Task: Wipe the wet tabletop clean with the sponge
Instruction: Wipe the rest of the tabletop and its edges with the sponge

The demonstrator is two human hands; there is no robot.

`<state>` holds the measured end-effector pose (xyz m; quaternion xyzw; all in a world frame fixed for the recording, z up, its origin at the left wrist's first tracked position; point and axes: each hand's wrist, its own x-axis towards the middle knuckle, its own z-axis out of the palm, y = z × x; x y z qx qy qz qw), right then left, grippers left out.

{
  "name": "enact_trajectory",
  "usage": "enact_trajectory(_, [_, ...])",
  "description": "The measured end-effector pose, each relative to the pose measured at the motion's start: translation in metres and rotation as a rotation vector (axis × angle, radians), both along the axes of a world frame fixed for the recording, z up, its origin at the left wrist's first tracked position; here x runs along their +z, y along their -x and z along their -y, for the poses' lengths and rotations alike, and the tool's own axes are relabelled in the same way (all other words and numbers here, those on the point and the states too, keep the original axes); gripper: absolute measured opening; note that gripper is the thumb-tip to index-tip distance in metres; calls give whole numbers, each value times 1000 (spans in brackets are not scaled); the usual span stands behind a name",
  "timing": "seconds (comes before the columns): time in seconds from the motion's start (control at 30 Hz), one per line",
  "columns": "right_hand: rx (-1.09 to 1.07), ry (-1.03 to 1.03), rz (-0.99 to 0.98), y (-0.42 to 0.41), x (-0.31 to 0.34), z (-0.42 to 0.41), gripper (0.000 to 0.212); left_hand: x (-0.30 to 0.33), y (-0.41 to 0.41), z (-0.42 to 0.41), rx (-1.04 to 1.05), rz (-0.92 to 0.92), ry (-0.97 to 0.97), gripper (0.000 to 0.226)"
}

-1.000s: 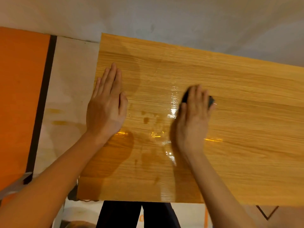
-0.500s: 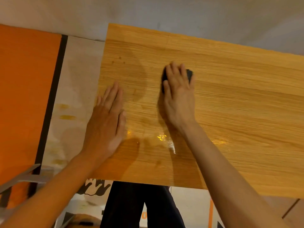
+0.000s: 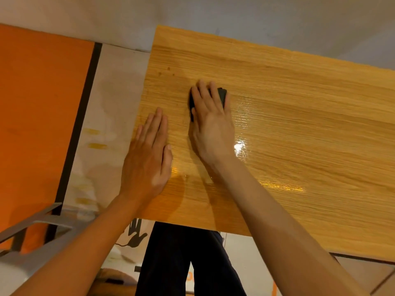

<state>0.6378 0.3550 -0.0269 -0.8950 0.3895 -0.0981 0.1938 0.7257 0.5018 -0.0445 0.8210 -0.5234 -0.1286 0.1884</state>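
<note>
right grip (image 3: 210, 122) lies spread over a dark sponge (image 3: 222, 95), fingers draped across its top and curling a little at its edges, so the sponge is pinned flat to the desk (image 3: 299, 124) under the palm. only its dark corners show, one past the fingertips and one by the thumb. held that way, the weight of the arm can go straight down into the wipe, which i take to be the reason for it.

left grip (image 3: 149, 157) holds nothing. it rests flat with straight fingers close together, near the desk's left edge and just beside the right hand. to my eye it is there to brace the body, perhaps to steady the desk against the rubbing.

the sponge sits toward the left part of the top, away from the near edge. right of it the wood shines with a wet film (image 3: 241, 144) that catches the lamp, and a glossy streak runs on toward the right. left of the sponge and toward the far edge the grain looks duller, with a few small dark spots (image 3: 168, 69). i would judge the wiping partly done, with the shiny stretch still to cover.

the desk is pale wood with a strong grain. it stands against a plain grey wall (image 3: 213, 13). on the floor to the left lies an orange panel (image 3: 38, 114) with a black border, and a grey metal frame (image 3: 32, 223) pokes in at the lower left. dark trousers (image 3: 181, 263) show below the near edge.
</note>
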Motion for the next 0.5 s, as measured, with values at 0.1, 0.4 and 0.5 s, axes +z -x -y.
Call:
enact_trajectory(0.1, [18, 24, -18, 29, -1, -55, 53, 1, -1, -1, 5, -4, 5, 61])
enact_trajectory(0.4, [242, -41, -87, 79, 13, -18, 48, 2, 0, 0, 10, 22, -14, 61])
enact_trajectory(0.5, [-3, -25, -88, 143, 13, 2, 48, 1, 0, 0, 19, 14, -9, 62])
